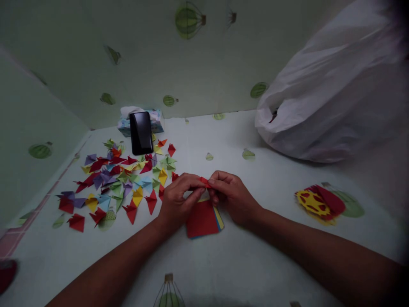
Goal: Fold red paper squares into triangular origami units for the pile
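Note:
My left hand (179, 198) and my right hand (230, 195) meet at the middle of the table, fingers pinched together on a small folded red paper piece (205, 182). Just below the hands lies a small stack of square coloured papers (203, 219), red on top with blue and yellow edges showing. To the left spreads a scatter of several folded paper triangles (121, 183) in red, purple, yellow, green and blue.
A black phone (141, 132) leans against a tissue pack (156, 120) at the back. A large white plastic bag (332, 94) fills the back right. The tablecloth (223, 264) is pale with balloon prints and a red-yellow motif (319, 202) at right.

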Motion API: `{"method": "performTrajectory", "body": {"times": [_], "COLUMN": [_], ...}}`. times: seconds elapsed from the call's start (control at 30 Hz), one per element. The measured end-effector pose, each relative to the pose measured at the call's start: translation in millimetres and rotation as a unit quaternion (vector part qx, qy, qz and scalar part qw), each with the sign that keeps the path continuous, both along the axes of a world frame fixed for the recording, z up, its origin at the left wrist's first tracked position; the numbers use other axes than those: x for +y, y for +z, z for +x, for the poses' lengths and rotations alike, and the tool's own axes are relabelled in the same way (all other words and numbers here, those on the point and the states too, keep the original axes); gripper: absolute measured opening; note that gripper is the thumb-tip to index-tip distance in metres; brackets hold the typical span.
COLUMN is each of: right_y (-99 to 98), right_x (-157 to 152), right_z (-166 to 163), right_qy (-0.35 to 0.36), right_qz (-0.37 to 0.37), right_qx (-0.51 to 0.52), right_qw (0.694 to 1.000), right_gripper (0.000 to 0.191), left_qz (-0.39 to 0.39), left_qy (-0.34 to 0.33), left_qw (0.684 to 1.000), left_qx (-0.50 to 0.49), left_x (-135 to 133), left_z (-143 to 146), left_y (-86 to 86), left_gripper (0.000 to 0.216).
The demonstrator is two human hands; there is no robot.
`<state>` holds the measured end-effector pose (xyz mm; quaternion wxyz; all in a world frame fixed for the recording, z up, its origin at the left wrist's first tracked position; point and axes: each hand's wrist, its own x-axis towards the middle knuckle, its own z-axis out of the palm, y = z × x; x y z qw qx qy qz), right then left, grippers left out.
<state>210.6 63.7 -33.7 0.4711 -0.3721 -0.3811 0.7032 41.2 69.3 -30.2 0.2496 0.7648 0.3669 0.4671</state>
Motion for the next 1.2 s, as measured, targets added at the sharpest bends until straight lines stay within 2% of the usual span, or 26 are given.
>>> {"method": "performTrajectory", "body": {"times": [0.3,0.4,0.5,0.6,0.87,1.03,1.2], "right_y": [1.5,1.4,1.3,1.7,4.0,5.9,5.9], "right_x": [-1.4,-1.6,-1.6,-1.7,-0.8,-0.6,0.4], "right_z": [-1.2,-1.5,-1.6,-1.0,1.4,1.7,0.6], "right_qy": [-0.026,-0.02,-0.021,-0.015,-0.004,0.021,0.013], "right_qz": [0.023,0.027,0.022,0.021,0.038,0.056,0.055], "right_qx": [-0.042,-0.033,-0.03,-0.044,-0.098,-0.108,-0.142], "right_qw": [0.999,0.999,0.999,0.999,0.994,0.992,0.988], "right_gripper": [0.025,0.025,0.024,0.021,0.018,0.021,0.022], "left_qz": [-0.029,-0.125,-0.234,-0.284,-0.333,-0.324,-0.345], "left_qy": [0.026,0.031,0.026,0.022,0.021,0.049,0.039], "left_qw": [0.999,0.989,0.959,0.937,0.919,0.923,0.915], "left_qx": [-0.004,-0.072,-0.156,-0.203,-0.212,-0.201,-0.207], "left_x": [-2.6,-4.9,-6.0,-5.9,-5.2,-5.2,-4.5], "left_z": [0.9,3.1,5.2,6.7,9.0,8.9,7.9], "left_y": [1.4,0.8,-1.1,-1.7,2.2,4.5,6.2], "left_gripper": [0.007,0.004,0.004,0.007,0.01,0.012,0.013]}}
